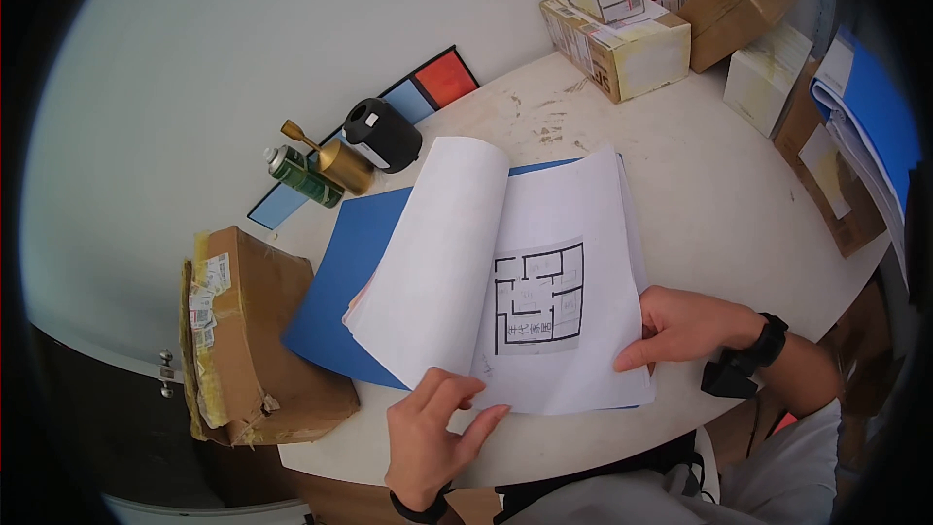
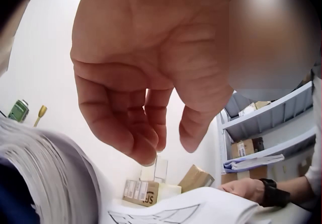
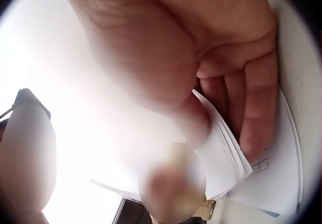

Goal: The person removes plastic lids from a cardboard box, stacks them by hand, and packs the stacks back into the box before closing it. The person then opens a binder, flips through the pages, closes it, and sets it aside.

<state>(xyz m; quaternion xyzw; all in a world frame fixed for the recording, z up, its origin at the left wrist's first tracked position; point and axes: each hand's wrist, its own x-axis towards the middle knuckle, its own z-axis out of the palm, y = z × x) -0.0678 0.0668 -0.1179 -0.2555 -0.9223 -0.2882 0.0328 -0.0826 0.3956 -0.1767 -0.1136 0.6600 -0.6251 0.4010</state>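
A thick stack of white paper sheets (image 1: 442, 253) lies in a blue folder (image 1: 364, 233) on the table, with the left part of the pages turned over in a curve. On the sheet facing up is a floor plan (image 1: 539, 297) in thick black lines. My right hand (image 1: 675, 329) grips several sheets at their right edge, thumb on top and fingers beneath; the right wrist view shows the page edges (image 3: 229, 146) between them. At the near edge of the pages is my left hand (image 1: 428, 433), its fingers loosely bent. The left wrist view shows a gap between thumb and fingertips, holding nothing.
A taped cardboard box (image 1: 267, 331) stands at the left table edge. Behind the folder are a green spray can (image 1: 303, 175), a brass-coloured holder (image 1: 345, 167) and a black cylinder (image 1: 384, 134). Cardboard boxes (image 1: 622, 49) are stacked at the back right, near a blue binder (image 1: 870, 117).
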